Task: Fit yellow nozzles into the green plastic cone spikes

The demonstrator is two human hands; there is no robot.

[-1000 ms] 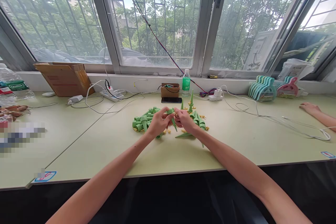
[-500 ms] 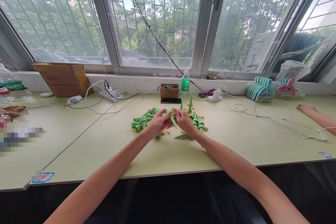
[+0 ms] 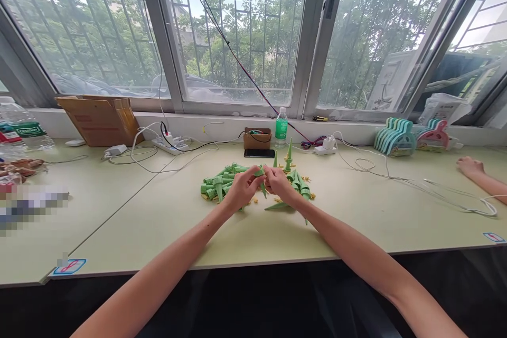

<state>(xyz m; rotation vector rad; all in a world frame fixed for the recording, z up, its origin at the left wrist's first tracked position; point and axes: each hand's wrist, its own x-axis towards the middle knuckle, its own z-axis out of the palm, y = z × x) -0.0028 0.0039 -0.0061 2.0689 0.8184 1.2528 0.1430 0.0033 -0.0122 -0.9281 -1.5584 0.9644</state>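
Note:
Above the table, my left hand point(image 3: 242, 188) is closed round a green plastic watering spike point(image 3: 263, 188), whose pointed end slants down between my hands. My right hand point(image 3: 278, 181) is closed in a pinch against the spike's upper end; whatever its fingertips grip is hidden. To the left lies a heap of green spikes point(image 3: 217, 185) with tubular heads. On the right, more green spikes point(image 3: 301, 188) lie beside small yellow plastic pieces point(image 3: 312, 196). Behind my right hand an upright spike point(image 3: 289, 156) carries a yellow crosspiece.
Behind the heaps are a black phone point(image 3: 259, 153), a small cardboard box point(image 3: 256, 140) and a green-labelled bottle point(image 3: 281, 128). White cables point(image 3: 368, 166) trail across the right side. Another person's hand point(image 3: 470, 167) rests at far right. A large carton point(image 3: 97, 122) stands back left.
The held spike has turned from slanting to steeper, with its head now up between my fingertips. Both hands stay close together, and the view has shifted slightly.

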